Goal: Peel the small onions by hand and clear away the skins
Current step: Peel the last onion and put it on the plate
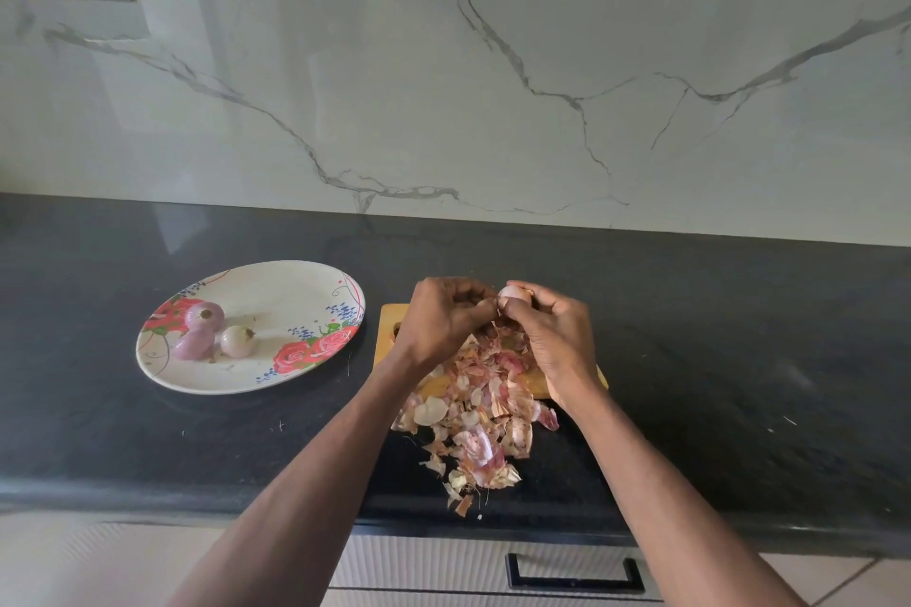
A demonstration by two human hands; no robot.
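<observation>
peeling an onion over the skin heap

i'm holding both hands up over the far end of the board (389, 328), at about 12 o'clock from the skins (473, 414). my right hand (552, 335) is curled round a small onion (512, 295), pale and mostly bare on the side i can see. my left hand (443, 315) meets it from 9 o'clock, fingers bent in, and looks to be pinching a strip of skin at the onion's near edge; the exact pinch is hidden behind my knuckles, so i say that as a reading, not a certainty.

i judge the hands sit here on purpose: whatever comes off drops straight onto the heap below, which covers most of the board and spills off its near edge onto the counter (739, 360), towards 6 o'clock.

at 9 o'clock from the hands, well apart, the plate (296, 291) holds three onions (217, 333) clustered on its left half. they look peeled, so i take it as the done pile, kept away from the mess.

peeling seems nearly finished. clearing the skins is not yet started, and the strays near the counter edge will need gathering.
</observation>
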